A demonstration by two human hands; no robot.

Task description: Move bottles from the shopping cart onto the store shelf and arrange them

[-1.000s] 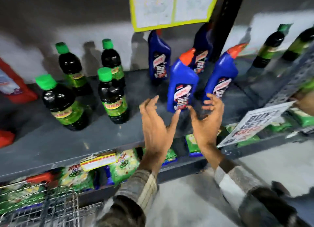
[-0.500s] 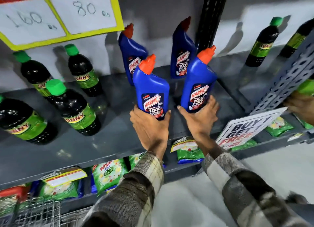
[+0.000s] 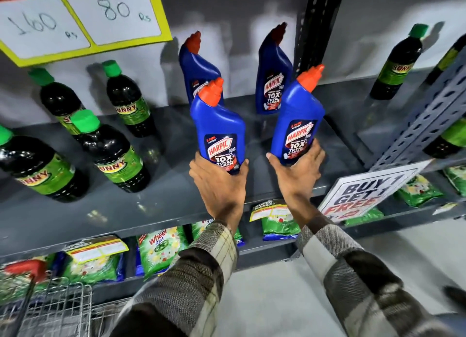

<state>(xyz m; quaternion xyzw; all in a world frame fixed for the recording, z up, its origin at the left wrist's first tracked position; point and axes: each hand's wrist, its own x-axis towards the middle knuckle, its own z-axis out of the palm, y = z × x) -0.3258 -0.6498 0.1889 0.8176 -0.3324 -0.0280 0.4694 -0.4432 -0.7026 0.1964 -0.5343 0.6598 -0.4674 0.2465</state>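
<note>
Two blue Harpic bottles with orange caps stand at the front of the grey shelf. My left hand grips the base of the left blue bottle. My right hand grips the base of the right blue bottle. Behind them stand two more blue bottles, one at the back left and one at the back right. Several dark bottles with green caps stand to the left on the same shelf. The wire shopping cart shows at the bottom left.
A yellow-framed price sign hangs above the shelf. A dark upright post rises behind the right bottles. A "buy 1 get 1 free" card hangs on the shelf edge. Green detergent packets fill the lower shelf. More dark bottles stand on the right.
Both hands went from open in front of the shelf to gripping the bases of the two front blue bottles. The view has come closer to the shelf.
</note>
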